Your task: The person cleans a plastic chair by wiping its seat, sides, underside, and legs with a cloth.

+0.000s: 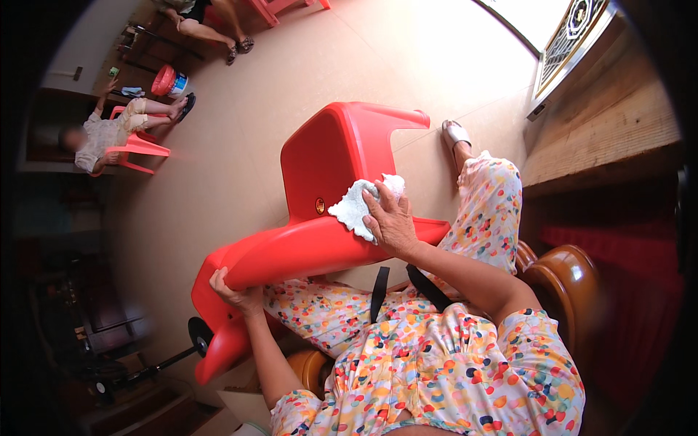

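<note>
A red plastic chair [322,158] lies tipped in front of my lap, with a small gold emblem on its flat panel. My left hand [234,291] grips the edge of the chair at the lower left, fingers curled over the rim. Spread over a pale, ragged cloth [353,210], my right hand [391,220] presses it against the chair near the bend between panel and curved part. Part of the cloth bunches out beyond my fingertips. The fingers of my left hand are partly hidden behind the chair's edge.
Polished wooden furniture [564,286] stands at the right, below a wooden ledge [605,128]. At the upper left a person sits on a pink-red plastic chair [139,146] near a bucket [177,83]; another person's legs show above. A black rod with a round disc [200,335] is at the lower left.
</note>
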### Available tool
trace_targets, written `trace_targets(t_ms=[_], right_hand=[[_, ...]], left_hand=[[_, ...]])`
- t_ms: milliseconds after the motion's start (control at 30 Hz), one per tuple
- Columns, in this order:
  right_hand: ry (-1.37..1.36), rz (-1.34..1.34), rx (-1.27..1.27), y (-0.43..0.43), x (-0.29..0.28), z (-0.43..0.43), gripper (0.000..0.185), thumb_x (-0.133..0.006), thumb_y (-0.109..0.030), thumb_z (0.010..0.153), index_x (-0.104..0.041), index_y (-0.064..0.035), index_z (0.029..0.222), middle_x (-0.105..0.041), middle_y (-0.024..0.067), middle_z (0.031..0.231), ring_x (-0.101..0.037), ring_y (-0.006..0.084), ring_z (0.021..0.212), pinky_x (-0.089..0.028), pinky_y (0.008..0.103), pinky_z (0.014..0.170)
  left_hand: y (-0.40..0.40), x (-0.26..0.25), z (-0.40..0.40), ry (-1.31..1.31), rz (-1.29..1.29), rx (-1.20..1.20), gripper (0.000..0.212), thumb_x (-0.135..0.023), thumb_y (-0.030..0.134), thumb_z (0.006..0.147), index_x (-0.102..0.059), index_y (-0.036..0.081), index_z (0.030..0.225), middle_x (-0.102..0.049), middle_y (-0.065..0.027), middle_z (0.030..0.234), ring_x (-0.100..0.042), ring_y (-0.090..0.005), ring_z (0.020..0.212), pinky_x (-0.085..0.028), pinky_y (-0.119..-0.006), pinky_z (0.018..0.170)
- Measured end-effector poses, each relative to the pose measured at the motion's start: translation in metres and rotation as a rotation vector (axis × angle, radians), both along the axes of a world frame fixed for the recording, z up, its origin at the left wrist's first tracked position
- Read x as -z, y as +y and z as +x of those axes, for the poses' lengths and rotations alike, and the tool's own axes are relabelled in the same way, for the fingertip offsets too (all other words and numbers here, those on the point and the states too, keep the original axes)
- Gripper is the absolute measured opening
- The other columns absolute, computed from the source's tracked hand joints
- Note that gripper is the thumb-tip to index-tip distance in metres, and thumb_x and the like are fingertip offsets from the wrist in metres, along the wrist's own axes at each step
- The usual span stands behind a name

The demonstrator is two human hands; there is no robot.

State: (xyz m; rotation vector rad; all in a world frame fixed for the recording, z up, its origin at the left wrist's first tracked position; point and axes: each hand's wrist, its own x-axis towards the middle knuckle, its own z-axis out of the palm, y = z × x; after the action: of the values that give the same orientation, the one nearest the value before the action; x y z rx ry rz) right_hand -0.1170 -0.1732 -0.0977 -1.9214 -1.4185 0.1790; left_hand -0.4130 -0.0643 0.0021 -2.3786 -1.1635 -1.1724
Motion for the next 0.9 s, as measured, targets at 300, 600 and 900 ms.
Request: trace_targets(t_ms=[300,600,900], right_hand=[[-0.128,0.08,0.028,0.095,-0.01,0.031,0.048,-0.048,-0.035,0.08,-0.044,-0.0134,0.122,-0.031,0.011,0.133,-0.031,0.0383,0.115,-0.017,0.0554,0.099],[0.09,-0.141,0.033,0.189,0.02,0.092,0.055,-0.038,-0.05,0.084,-0.038,-0.0173,0.128,-0.029,0.0153,0.135,-0.024,0.04,0.123,-0.023,0.0567,0.094],[0.186,-0.266,0.065,0.108,0.033,0.063,0.063,-0.035,-0.052,0.084,-0.03,-0.0121,0.133,-0.023,0.0174,0.137,-0.022,0.051,0.119,-0.021,0.0542,0.098]], left_hand=[[0.009,0.01,-0.026,0.068,0.013,-0.035,0.067,-0.072,0.039,0.064,-0.035,0.004,0.108,-0.046,-0.0136,0.099,-0.046,-0.0335,0.092,-0.037,-0.047,0.086],[0.01,0.011,-0.014,0.003,0.011,-0.069,0.065,-0.069,0.04,0.068,-0.034,0.003,0.109,-0.045,-0.0122,0.103,-0.043,-0.0325,0.097,-0.034,-0.046,0.089],[0.009,0.01,-0.007,-0.058,-0.002,-0.058,0.063,-0.072,0.031,0.065,-0.035,0.003,0.107,-0.044,-0.0117,0.101,-0.043,-0.0307,0.096,-0.036,-0.044,0.085]])
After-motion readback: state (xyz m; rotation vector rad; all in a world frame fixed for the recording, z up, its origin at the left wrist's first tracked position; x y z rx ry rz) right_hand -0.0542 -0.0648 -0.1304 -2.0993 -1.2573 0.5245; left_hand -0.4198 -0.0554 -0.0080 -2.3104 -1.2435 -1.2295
